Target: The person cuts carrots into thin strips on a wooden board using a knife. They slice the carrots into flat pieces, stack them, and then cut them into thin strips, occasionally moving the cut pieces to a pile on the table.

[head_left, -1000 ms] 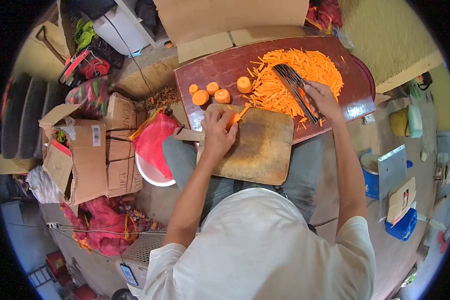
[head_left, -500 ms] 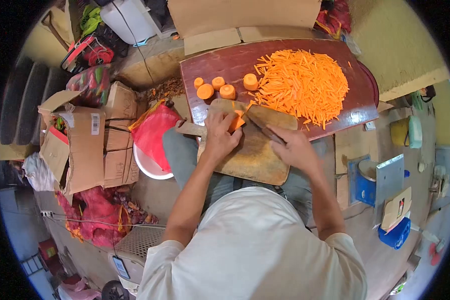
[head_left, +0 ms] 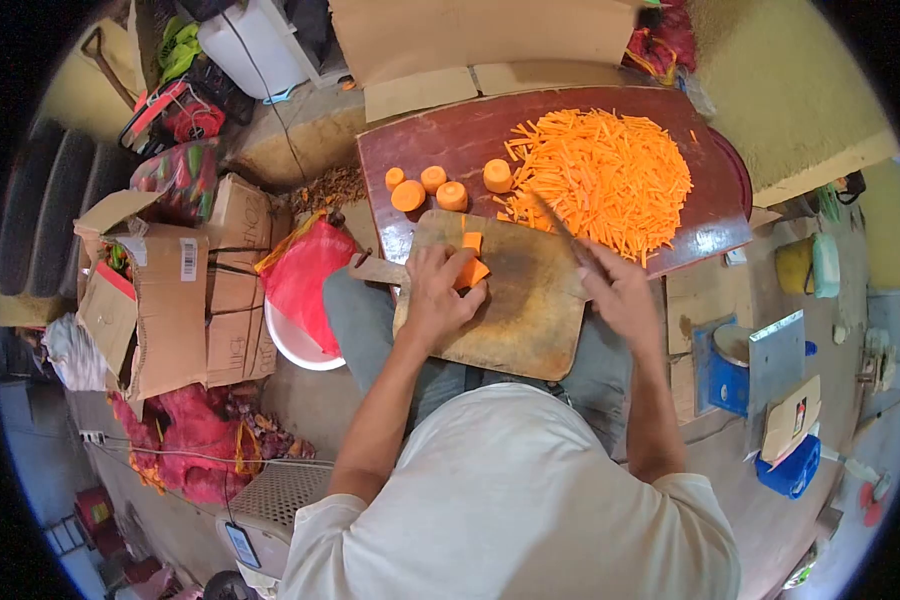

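On the wooden cutting board point(head_left: 520, 310), my left hand point(head_left: 438, 292) has its fingers closed on an orange carrot piece point(head_left: 473, 273) near the board's left side. Another small piece lies just above it. My right hand point(head_left: 615, 290) grips a knife point(head_left: 567, 232), its blade pointing up and left over the board's upper right edge, beside the heap of carrot strips point(head_left: 610, 180). Several short carrot chunks point(head_left: 408, 195) stand on the dark red table point(head_left: 425, 135) beyond the board.
Cardboard boxes point(head_left: 170, 300) stand at the left, near a white basin point(head_left: 300, 335) with a red mesh bag point(head_left: 310, 280). At the right is a blue container point(head_left: 730, 385) beside a metal sheet point(head_left: 775, 350). A cardboard panel point(head_left: 490, 35) rises behind the table.
My right hand has moved right with the knife, whose blade is now away from the carrot piece and nearer the strips. My left hand stays at the carrot piece.
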The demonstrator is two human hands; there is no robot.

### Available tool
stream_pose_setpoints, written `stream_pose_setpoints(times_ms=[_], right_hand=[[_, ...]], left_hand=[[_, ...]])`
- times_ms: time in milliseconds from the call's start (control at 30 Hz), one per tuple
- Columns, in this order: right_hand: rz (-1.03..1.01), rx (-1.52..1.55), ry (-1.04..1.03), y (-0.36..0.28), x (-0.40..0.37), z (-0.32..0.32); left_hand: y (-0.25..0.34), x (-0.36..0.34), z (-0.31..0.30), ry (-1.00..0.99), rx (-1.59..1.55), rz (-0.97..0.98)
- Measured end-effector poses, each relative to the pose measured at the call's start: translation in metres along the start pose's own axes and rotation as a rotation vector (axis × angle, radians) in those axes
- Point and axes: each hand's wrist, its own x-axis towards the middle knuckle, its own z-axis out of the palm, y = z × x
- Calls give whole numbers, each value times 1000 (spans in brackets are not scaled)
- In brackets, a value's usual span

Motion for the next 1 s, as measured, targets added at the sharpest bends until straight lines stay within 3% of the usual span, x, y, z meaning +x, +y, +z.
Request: stream_pose_setpoints(times_ms=[333, 433, 533, 633, 733, 833, 1000], right_hand=[[-8, 9, -98, -14, -23, 24], [-258, -252, -78, -19, -32, 25], [-92, -187, -216, -17, -39, 25], [-111, -232, -205, -16, -35, 28], [-256, -309, -18, -14, -22, 26], [-114, -467, 65, -3, -7, 13], [-324, -509, 59, -1, -20, 16]], left_hand=[[0, 1, 2, 23, 2, 37], [0, -1, 1, 19, 3, 30], [-1, -1, 4, 31, 13, 43], [0, -1, 3, 35, 26, 48], [0, 2, 2, 42, 25, 65], [-1, 0, 4, 44, 23, 60], [-4, -3, 5, 41, 7, 52]])
